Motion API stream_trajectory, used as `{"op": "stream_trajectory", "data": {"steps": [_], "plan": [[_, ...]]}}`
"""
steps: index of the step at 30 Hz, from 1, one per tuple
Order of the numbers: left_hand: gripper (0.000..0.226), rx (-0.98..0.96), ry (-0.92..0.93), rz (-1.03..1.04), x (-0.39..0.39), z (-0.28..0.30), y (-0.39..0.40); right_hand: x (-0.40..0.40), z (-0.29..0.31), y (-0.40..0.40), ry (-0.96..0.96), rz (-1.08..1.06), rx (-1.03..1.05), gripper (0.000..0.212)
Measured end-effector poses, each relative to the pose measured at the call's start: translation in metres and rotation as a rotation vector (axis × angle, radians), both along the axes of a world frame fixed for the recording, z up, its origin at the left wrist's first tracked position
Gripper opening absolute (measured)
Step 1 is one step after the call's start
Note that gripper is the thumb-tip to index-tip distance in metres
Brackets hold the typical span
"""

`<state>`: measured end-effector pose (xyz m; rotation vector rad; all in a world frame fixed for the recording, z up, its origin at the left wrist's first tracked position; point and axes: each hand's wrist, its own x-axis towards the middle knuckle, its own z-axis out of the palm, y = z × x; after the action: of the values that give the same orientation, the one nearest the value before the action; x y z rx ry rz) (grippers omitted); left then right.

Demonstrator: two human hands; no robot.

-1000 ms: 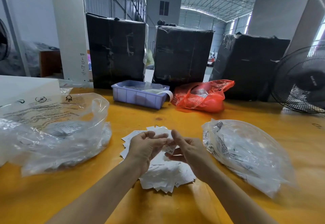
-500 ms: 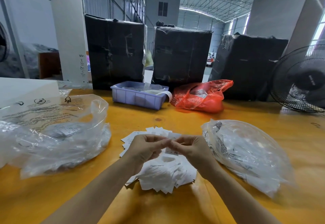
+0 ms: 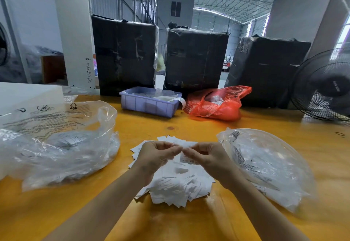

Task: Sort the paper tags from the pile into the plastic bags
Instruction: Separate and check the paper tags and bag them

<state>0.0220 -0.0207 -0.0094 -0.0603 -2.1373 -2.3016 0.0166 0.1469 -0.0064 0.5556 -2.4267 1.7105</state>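
1. Both hands meet above the pile of paper tags point(image 3: 176, 186) in the near middle of the yellow table point(image 3: 189, 127).
2. The left hand point(image 3: 157, 157) and right hand point(image 3: 208, 158) pinch one small tag point(image 3: 186, 160), fingertips together on it.
3. Clear bags wait left point(image 3: 56, 146) and right point(image 3: 265, 165) of the pile.
4. Risk: two thin tags may cling together, so a second one could ride along into the wrong bag.
5. The sagging bag mouths could make a dropped tag miss.
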Motion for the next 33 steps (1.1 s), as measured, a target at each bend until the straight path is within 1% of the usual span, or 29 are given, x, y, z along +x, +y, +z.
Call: {"op": "stream_trajectory", "data": {"steps": [2,4,5,6,7,8,9,11,12,14,20,27,33], "plan": [[0.009,0.002,0.000,0.006,-0.001,0.000,-0.001,0.000,0.001,0.000,0.043,-0.076,-0.059,0.006],[0.011,-0.014,0.005,0.006,-0.001,0.001,-0.001,-0.001,0.003,0.001,0.085,-0.174,-0.176,0.034],[0.010,-0.022,0.008,0.004,-0.001,0.001,-0.001,-0.001,0.004,0.002,0.073,-0.199,-0.260,0.047],[0.009,-0.031,0.012,0.004,-0.001,0.000,0.000,-0.001,0.006,0.003,0.035,-0.201,-0.355,0.056],[0.008,-0.039,0.015,0.003,-0.001,0.000,0.001,-0.001,0.009,0.003,-0.017,-0.189,-0.447,0.058],[0.008,-0.047,0.017,0.003,-0.001,0.000,0.002,0.000,0.011,0.002,-0.062,-0.168,-0.523,0.052],[0.009,-0.051,0.018,0.001,-0.001,0.000,0.003,0.001,0.013,0.001,-0.088,-0.148,-0.559,0.041],[0.009,-0.052,0.016,-0.007,-0.001,0.000,0.004,0.004,0.015,-0.003,-0.083,-0.122,-0.524,0.019],[0.010,-0.050,0.015,-0.012,0.000,0.000,0.004,0.005,0.015,-0.005,-0.073,-0.110,-0.498,0.013],[0.011,-0.045,0.015,-0.019,0.001,0.001,0.004,0.006,0.013,-0.007,-0.061,-0.105,-0.459,0.007],[0.010,-0.050,0.007,-0.036,0.002,0.003,0.004,0.006,0.011,-0.008,0.022,-0.157,-0.334,0.010],[0.015,-0.050,-0.021,-0.067,0.003,0.004,0.004,0.007,0.013,-0.007,0.035,-0.156,-0.338,0.008],[0.015,-0.044,-0.039,-0.080,0.003,0.005,0.003,0.009,0.011,-0.009,0.030,-0.154,-0.327,0.008]]}}
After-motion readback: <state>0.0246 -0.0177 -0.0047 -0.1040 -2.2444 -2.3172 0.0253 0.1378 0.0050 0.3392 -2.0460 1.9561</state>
